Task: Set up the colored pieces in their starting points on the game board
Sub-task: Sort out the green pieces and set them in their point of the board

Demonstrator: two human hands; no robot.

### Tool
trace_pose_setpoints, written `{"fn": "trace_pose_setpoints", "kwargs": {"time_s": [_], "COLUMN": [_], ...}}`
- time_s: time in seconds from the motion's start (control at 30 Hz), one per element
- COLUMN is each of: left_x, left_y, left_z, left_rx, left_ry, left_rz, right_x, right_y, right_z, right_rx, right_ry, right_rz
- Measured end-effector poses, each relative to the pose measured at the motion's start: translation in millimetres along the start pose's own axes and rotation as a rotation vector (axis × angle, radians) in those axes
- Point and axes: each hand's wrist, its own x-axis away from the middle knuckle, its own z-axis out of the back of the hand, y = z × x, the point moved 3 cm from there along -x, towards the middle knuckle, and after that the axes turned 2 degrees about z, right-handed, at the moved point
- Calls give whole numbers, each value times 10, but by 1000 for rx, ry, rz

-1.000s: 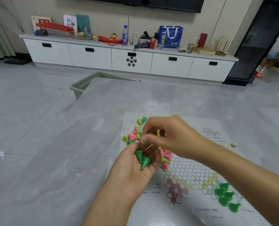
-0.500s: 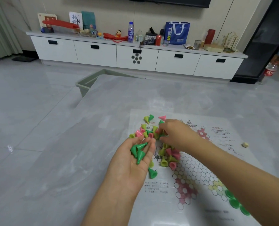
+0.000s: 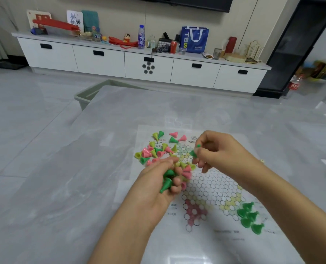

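A paper game board (image 3: 213,189) printed with hexagon cells lies on the grey table. A loose pile of pink, yellow-green and green cone pieces (image 3: 154,151) covers its far left corner. Several green pieces (image 3: 248,216) stand on the board's near right point. My left hand (image 3: 158,181) is curled around a few green pieces (image 3: 167,182) above the board's left side. My right hand (image 3: 219,151) pinches one green piece (image 3: 194,152) between thumb and fingers, just right of the pile.
The grey table (image 3: 82,187) ends on the left over a tiled floor. A pale green bin (image 3: 89,94) sits beyond the table's far edge. A white cabinet (image 3: 139,61) with bottles and a blue bag lines the wall. A small white scrap (image 3: 261,160) lies right of the board.
My right hand has lifted out of the pile with one green piece pinched in it. My left hand has curled its fingers over the green pieces in its palm.
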Motion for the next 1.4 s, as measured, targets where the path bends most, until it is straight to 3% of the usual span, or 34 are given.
{"fn": "trace_pose_setpoints", "kwargs": {"time_s": [0.17, 0.4, 0.87, 1.2, 1.4], "left_x": [67, 59, -65, -48, -39], "left_y": [-233, -395, -570, -653, -653], "left_z": [-173, -304, -401, -473, -457], "left_rx": [-260, -375, -515, -507, -515], "left_ry": [-131, -156, -104, -90, -96], "left_rz": [45, 40, -4, 16, 35], "right_x": [441, 643, 728, 753, 730], "right_y": [141, 373, 545, 610, 663], "right_z": [80, 135, 301, 368, 386], "right_rx": [119, -22, -27, 182, 75], "right_ry": [106, 211, 121, 148, 146], "right_rz": [156, 145, 127, 243, 168]}}
